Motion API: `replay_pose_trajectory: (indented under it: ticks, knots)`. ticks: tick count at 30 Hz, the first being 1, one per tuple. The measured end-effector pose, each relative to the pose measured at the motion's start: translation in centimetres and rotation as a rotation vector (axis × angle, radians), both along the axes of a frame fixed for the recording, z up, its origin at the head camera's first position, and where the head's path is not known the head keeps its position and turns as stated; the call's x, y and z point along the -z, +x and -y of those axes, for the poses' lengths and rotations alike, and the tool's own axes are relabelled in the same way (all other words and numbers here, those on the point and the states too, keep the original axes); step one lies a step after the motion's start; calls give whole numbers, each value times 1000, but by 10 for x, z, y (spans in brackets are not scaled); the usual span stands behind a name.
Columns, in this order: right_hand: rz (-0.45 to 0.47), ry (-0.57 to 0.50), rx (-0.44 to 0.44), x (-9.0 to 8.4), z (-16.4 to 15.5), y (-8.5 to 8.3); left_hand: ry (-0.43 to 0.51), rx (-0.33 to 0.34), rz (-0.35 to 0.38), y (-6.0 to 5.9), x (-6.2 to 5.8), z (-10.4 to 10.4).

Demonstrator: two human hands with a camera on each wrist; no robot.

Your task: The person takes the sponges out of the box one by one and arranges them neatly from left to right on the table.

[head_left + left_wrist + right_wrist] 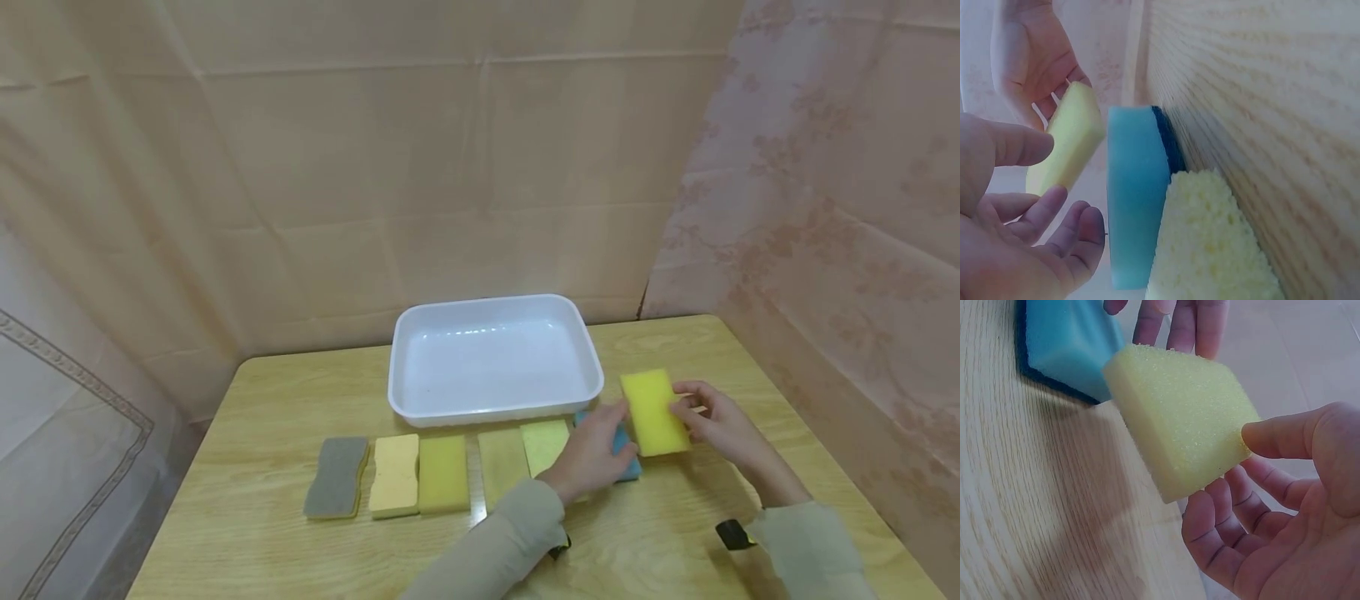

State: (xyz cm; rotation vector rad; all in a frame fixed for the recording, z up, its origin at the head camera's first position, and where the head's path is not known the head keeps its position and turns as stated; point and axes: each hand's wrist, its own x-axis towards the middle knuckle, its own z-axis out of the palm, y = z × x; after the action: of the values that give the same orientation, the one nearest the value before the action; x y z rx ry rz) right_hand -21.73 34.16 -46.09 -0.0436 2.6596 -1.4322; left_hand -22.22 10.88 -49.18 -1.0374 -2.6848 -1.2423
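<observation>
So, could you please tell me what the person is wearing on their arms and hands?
Both arms wear long beige sleeves: left sleeve, right sleeve. A small black device sits at each wrist, left and right. The hands are bare, with no gloves or rings visible.

A row of sponges (442,473) lies on the table (255,400) before the tray (495,360).

Centred toward the back of the wooden table (262,533): an empty white plastic tray (495,360). In front of the tray, lined up left to right: a grey-topped wavy sponge (337,477), pale yellow wavy sponge (395,473), orange-yellow sponge (443,472), olive-yellow sponge (502,463), light yellow sponge (545,444). Behind the tray: beige curtain (337,167).
</observation>
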Motion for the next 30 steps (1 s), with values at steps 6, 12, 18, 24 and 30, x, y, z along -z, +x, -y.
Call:
replay_pose_trajectory:
  ticks: [6,12,18,24,30]
  knots:
    - [25,-7,-2,3,-2,0,-84,18,-104,-5,5,-3]
    - [47,-14,2,7,-3,1,-103,21,-134,-5,6,-5]
    - [66,-6,2,9,-5,0,-172,6,-122,-3,6,-6]
    - [93,10,-17,11,-6,-1,-260,-6,-87,-2,6,-8]
    - [131,31,-25,12,-7,-1,-354,-23,-82,0,5,-10]
